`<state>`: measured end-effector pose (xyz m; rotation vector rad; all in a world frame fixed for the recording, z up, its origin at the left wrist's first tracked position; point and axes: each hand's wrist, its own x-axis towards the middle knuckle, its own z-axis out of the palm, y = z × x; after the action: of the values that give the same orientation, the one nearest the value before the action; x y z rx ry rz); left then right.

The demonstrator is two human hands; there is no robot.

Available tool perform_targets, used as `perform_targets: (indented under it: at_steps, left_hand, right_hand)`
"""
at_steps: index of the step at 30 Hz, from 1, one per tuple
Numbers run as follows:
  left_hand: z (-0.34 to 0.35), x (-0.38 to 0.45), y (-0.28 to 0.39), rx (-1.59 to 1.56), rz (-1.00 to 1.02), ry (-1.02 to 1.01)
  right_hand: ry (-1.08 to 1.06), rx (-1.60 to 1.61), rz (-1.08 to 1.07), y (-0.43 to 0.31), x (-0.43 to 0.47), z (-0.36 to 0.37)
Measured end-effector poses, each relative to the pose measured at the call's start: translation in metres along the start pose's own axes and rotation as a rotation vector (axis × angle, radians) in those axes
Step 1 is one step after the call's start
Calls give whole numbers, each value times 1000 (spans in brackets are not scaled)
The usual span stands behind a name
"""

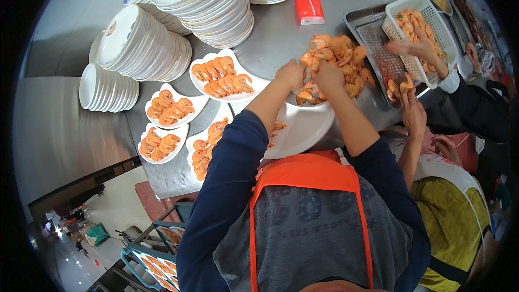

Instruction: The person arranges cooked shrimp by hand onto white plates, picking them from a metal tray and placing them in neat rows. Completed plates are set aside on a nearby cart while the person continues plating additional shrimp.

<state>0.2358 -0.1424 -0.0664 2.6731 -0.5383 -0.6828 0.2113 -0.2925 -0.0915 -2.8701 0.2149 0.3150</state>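
Observation:
Both my hands are at the near left edge of a heap of cooked orange shrimp (354, 65) on the steel table. My left hand (290, 74) is curled against the heap's left side, its fingertips hidden. Just right of it, my right hand (329, 78) reaches into the shrimp with bent fingers; whether either hand grips one cannot be seen. Below my hands lies a white plate (304, 129), with a few shrimp (277, 129) showing beside my left forearm. Left of my arms, a white plate (259, 83) carries two rows of shrimp (223, 75).
More shrimp plates (166, 107) stand at the left near tall stacks of white plates (215, 12). A red packet (309, 9) lies at the back. On the right, other people's hands (413, 113) work over a metal tray (371, 32) and a white basket of shrimp (391, 30).

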Motion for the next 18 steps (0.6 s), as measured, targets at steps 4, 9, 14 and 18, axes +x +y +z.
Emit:
perform_targets:
  at_steps: [4, 9, 14, 18]
  left_hand:
    - [16, 20, -13, 19, 1, 57]
    - [14, 16, -13, 6, -22, 106]
    - [-13, 10, -59, -575, -194, 173]
    - [-54, -64, -82, -1337, -147, 382]
  right_hand:
    - [29, 100, 57, 1, -15, -10]
    - [224, 352, -51, 8, -42, -21]
    - [3, 779, -153, -20, -88, -54]
    - [32, 733, -496, -41, -120, -33]
